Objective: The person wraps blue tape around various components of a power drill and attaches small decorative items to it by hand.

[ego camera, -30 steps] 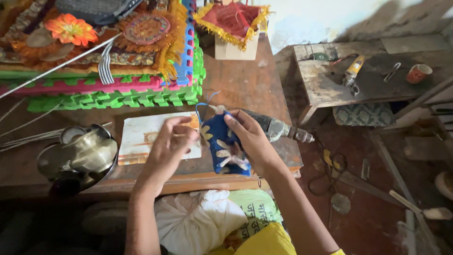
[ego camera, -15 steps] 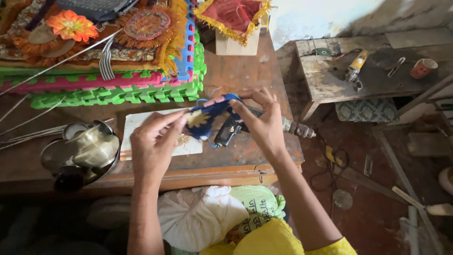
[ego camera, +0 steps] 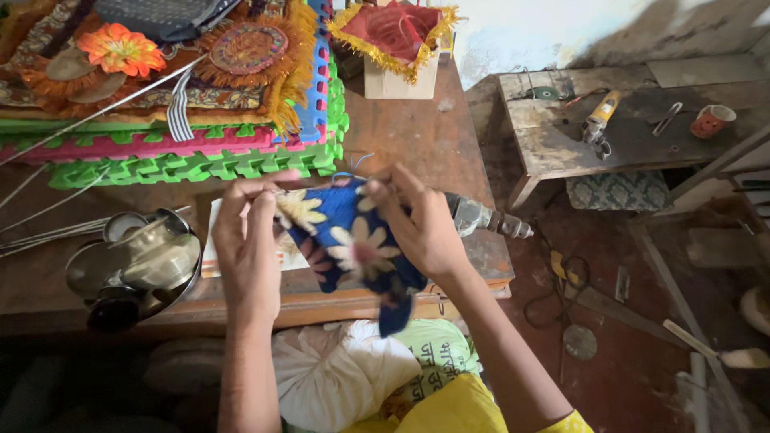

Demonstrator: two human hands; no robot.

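Both hands grasp a blue flowered cloth (ego camera: pixel 345 240) above the wooden table (ego camera: pixel 425 144), left hand (ego camera: pixel 249 240) pinching its upper edge, right hand (ego camera: pixel 417 228) gripping the opposite side, apparently to stretch it flat for viewing.

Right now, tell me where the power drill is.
In the head view, the power drill lies on the wooden table's right edge, just behind the right hand, which holds the blue flowered cloth with the left hand.

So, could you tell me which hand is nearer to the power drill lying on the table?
Right. The right hand sits just beside the drill; the left hand is farther, across the blue flowered cloth.
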